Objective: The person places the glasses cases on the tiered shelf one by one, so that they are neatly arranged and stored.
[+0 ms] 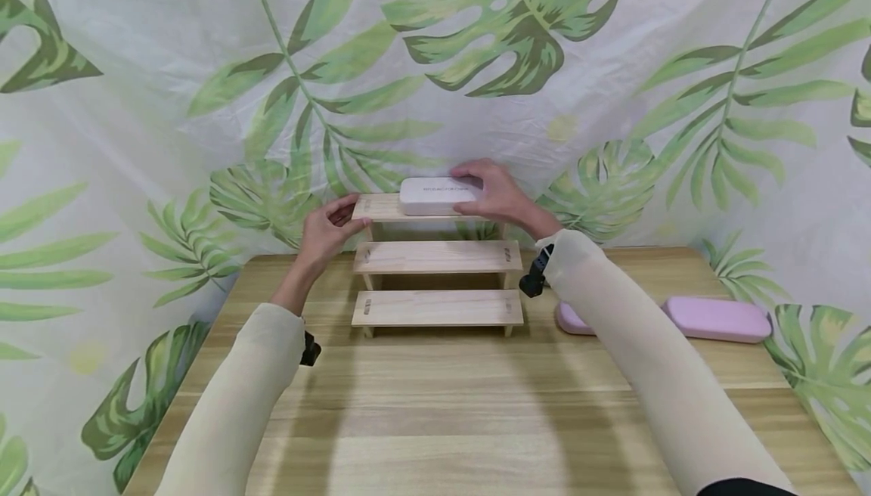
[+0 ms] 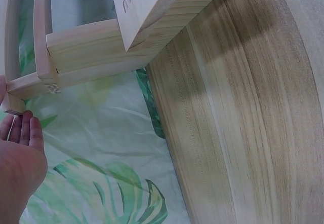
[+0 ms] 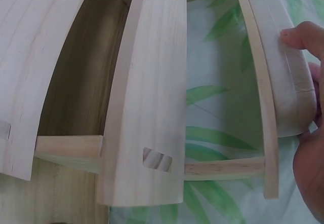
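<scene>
A three-step wooden stand (image 1: pixel 438 256) rises at the far side of the table. On its top step lies a white case (image 1: pixel 435 195) with lettering on its lid. My right hand (image 1: pixel 500 195) grips the case's right end, thumb at the front edge and fingers behind. The right wrist view shows the thumb on the side of the case (image 3: pixel 288 67). My left hand (image 1: pixel 323 235) pinches the left end of the top step, thumb in front; in the left wrist view the fingers of the hand (image 2: pixel 23 158) reach the stand's edge (image 2: pixel 86 44).
Two pink cases, one (image 1: pixel 717 319) at the right of the table (image 1: pixel 435 405) and one (image 1: pixel 573 320) partly hidden behind my right sleeve, lie right of the stand. A leaf-patterned cloth (image 1: pixel 136 141) hangs behind the table.
</scene>
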{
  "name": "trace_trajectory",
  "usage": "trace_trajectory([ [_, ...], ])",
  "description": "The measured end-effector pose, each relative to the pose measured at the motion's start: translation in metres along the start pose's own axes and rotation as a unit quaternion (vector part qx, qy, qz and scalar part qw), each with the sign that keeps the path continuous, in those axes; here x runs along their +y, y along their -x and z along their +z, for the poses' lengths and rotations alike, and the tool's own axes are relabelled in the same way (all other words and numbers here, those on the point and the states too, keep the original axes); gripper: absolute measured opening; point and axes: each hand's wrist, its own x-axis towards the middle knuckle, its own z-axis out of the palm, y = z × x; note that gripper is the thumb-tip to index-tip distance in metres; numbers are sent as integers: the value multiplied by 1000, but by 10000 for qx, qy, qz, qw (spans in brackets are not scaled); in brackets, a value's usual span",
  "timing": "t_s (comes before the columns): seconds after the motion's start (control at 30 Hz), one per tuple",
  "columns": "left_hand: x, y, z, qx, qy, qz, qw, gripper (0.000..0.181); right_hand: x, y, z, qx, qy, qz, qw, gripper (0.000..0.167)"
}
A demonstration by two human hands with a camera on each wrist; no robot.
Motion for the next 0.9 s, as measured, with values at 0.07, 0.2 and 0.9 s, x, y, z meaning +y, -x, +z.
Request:
trace_trajectory([
  [0.07,1,0,0,-1,1,-9,10000,62,-1,1,-3,-8,16,-73,10000,64],
  [0.2,-1,-1,-1,-7,-54,-21,10000,62,-3,2,-8,-42,84,-274,9996,65],
  [0.9,-29,-14,-2,144,-60,128,9998,61,-9,38,-44,181,182,-1116,9934,60],
])
